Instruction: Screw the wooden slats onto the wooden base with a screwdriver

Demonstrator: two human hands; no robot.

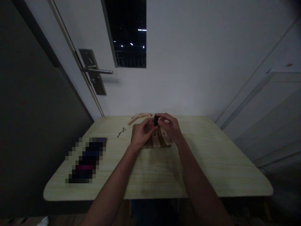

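Both hands meet over a brown piece (150,143), perhaps leather or cardboard, lying on the table. A small black block-like object (156,120) stands upright between the fingers; its exact kind does not show. My right hand (169,125) pinches it from above and the right. Around its lower left side curl the fingers of my left hand (142,133), the thumb close to its base. Pale strips with small dark holes (156,140) rest on the brown piece beneath my hands. Part of them is hidden by my fingers.
Pale curved strips (138,116) lie behind my left hand. Several small dark screws or nails (121,132) are to the left. A blurred dark rectangular item (88,160) lies at the table's left. Behind the wooden-topped table (225,175) rises a white door with a metal handle (98,71).
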